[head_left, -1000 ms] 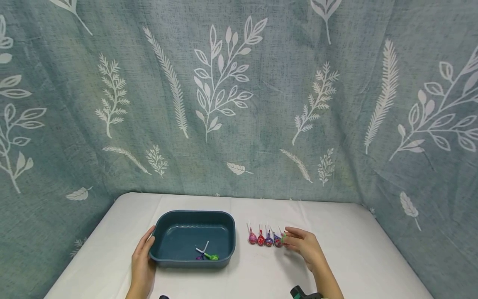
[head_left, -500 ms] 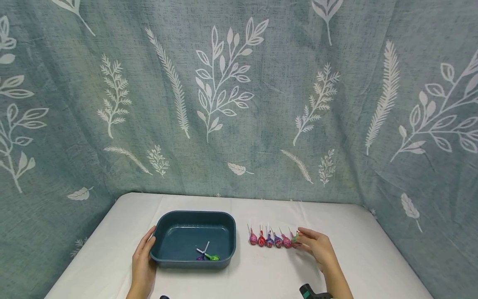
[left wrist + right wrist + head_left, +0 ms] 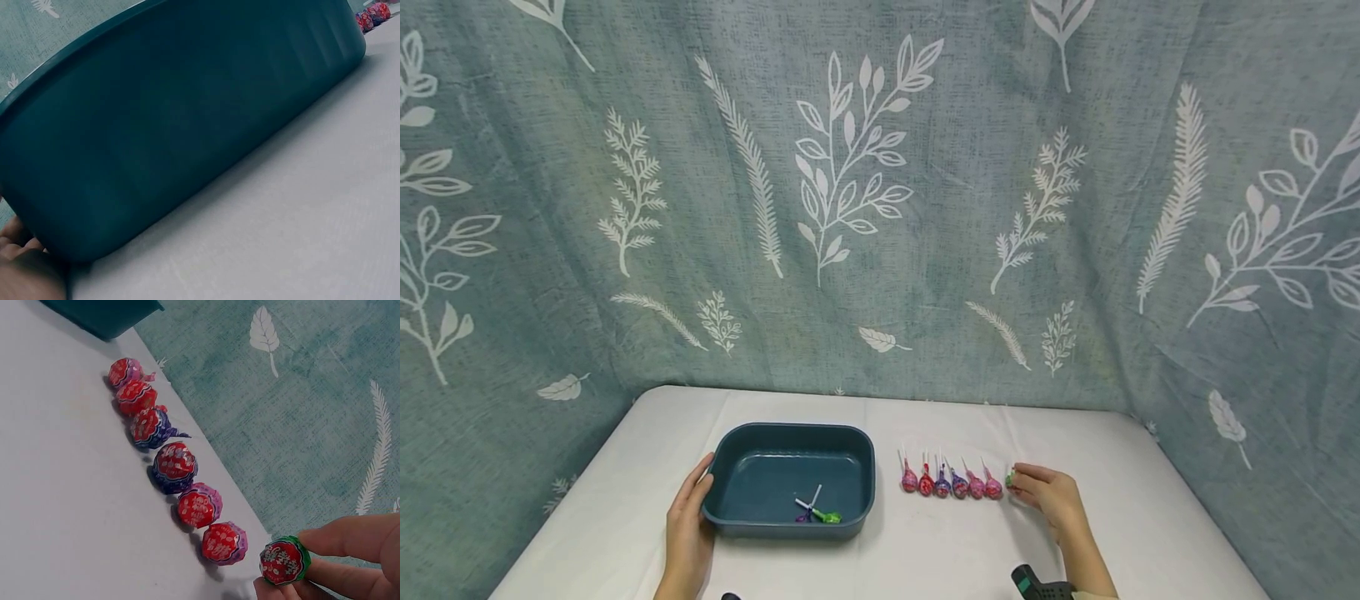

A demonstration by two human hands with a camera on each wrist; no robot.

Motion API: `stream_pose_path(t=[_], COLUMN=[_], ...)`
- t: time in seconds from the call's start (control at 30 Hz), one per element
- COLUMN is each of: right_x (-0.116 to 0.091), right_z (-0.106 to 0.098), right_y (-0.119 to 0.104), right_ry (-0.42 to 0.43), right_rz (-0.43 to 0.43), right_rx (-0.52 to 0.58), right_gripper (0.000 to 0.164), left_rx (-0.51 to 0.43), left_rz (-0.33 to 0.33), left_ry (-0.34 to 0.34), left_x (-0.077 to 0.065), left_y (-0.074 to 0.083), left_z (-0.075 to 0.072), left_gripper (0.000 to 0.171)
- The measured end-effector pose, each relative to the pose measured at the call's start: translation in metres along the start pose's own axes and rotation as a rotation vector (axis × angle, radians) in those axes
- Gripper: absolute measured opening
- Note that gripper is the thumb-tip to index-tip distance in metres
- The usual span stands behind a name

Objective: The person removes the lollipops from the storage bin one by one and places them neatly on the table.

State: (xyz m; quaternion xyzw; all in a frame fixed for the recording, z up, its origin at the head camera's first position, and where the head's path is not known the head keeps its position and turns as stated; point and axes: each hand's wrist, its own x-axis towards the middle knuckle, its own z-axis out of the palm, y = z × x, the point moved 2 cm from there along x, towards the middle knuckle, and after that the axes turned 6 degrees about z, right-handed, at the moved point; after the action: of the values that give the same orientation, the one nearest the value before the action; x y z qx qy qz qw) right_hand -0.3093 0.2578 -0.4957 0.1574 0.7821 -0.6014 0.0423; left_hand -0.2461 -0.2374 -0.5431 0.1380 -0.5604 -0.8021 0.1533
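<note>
My right hand pinches a green-wrapped lollipop between thumb and fingers, at the right end of a row of several lollipops. In the head view the hand covers most of it. Beside it in the row lie a pink lollipop, another pink one, then blue-purple, red and pink ones, sticks pointing away from me. On the left, my left hand rests its fingers against the outer left wall of a dark teal bin. Inside that bin lie a green lollipop and a purple one.
A white cloth covers the table. Behind it hangs a green-blue curtain with white leaf prints, which also lines both sides. A black device sits at my right wrist.
My right hand has moved right along the row with the green lollipop, uncovering the two pink lollipops at that end. My left hand and the bin stay in place.
</note>
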Motion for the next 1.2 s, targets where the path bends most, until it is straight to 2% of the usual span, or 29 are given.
stream_pose_path(t=[0.27,0.6,1.2], right_x=[0.006,0.011,0.01], right_z=[0.0,0.003,0.009], right_y=[0.007,0.014,0.013], right_ry=[0.012,0.078,0.144], right_rz=[-0.007,-0.019,-0.078], right_rx=[-0.076,-0.203,-0.28], right_gripper=[0.04,0.035,0.034], left_rx=[0.003,-0.001,0.002], left_rz=[0.007,0.006,0.001], left_ry=[-0.008,-0.007,-0.004], left_x=[-0.001,-0.001,0.0], left_y=[0.001,0.001,0.0], left_z=[0.0,0.0,0.0], left_gripper=[0.056,0.058,0.059])
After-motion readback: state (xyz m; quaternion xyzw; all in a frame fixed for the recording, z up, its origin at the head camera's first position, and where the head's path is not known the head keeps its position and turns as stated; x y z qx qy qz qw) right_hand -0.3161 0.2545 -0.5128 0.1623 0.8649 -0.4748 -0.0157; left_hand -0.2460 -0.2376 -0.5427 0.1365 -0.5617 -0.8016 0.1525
